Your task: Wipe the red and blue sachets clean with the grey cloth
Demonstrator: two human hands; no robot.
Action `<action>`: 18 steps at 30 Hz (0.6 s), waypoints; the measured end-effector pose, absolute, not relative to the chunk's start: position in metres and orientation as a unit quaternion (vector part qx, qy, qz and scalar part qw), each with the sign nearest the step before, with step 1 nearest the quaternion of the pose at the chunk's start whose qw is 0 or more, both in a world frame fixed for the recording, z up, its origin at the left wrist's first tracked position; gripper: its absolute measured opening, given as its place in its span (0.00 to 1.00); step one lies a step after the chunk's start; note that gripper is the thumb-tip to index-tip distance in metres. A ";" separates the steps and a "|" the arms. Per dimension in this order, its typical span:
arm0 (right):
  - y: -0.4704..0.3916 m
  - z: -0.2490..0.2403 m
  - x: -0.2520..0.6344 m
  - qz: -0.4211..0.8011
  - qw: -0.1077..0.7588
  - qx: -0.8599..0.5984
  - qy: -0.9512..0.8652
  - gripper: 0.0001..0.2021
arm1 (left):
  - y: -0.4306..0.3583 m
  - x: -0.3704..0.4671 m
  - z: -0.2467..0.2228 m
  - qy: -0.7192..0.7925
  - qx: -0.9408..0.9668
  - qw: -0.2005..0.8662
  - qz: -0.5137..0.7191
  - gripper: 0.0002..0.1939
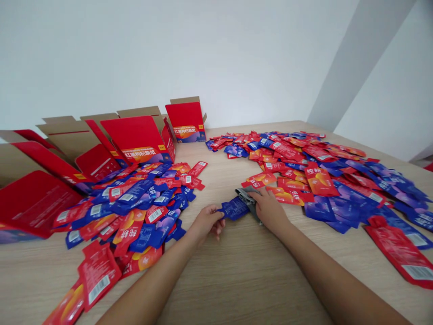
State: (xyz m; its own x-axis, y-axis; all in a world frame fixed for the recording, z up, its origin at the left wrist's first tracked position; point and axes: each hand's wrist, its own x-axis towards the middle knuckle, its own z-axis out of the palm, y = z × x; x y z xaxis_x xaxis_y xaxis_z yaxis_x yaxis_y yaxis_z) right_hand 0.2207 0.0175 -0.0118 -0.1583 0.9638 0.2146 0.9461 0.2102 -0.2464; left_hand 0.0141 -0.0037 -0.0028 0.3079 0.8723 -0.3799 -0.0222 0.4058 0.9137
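One flat, glossy blue pouch (pixel 236 209) pinched in left hand (pixel 207 221); right hand (pixel 269 209) grasping folded grey cloth (pixel 246 197).

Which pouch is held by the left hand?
The blue pouch between the left hand and the grey cloth in the right hand; other pouches lie unheld.
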 end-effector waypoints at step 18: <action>0.020 -0.010 0.229 0.140 0.529 -0.551 -0.629 0.18 | -0.004 0.019 -0.011 0.472 0.413 0.634 0.453 0.14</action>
